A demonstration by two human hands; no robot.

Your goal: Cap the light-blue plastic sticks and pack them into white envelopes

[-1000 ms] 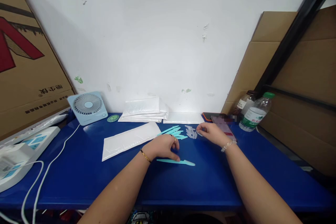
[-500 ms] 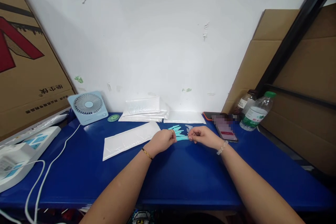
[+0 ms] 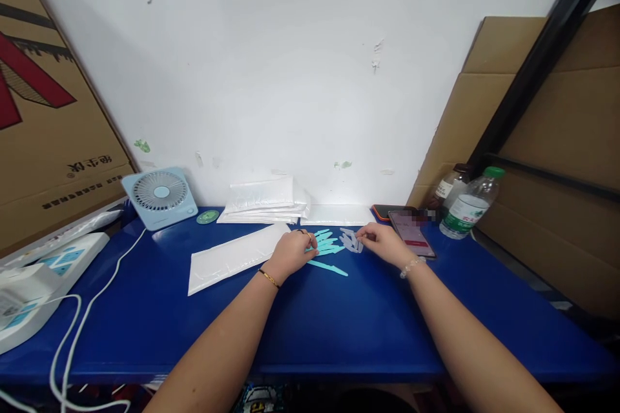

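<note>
Several slim turquoise eyebrow razors [image 3: 330, 249] lie fanned out on the blue table. One more turquoise razor [image 3: 334, 268] lies by itself, closer to me. My left hand [image 3: 293, 251] is at the left ends of the fanned razors, its thumb and fingers closed around the end of one; the exact grip is partly hidden. Right of the razors is a small heap of translucent plastic caps [image 3: 349, 242]. Over the heap's right side my right hand [image 3: 383, 242] has its thumb and forefinger pinched together on a cap, which is mostly hidden.
A white padded mailer [image 3: 232, 261] lies left of my left hand, with stacked mailers [image 3: 261, 200] by the wall. A phone [image 3: 411, 235] and bottles [image 3: 467, 210] stand at the right. On the left are a fan [image 3: 162, 197], a power strip [image 3: 82, 258] and white cables.
The turquoise razor that both hands held is let go and lies in front of the others. My left hand moved slightly left and back; my right hand moved right to the translucent caps.
</note>
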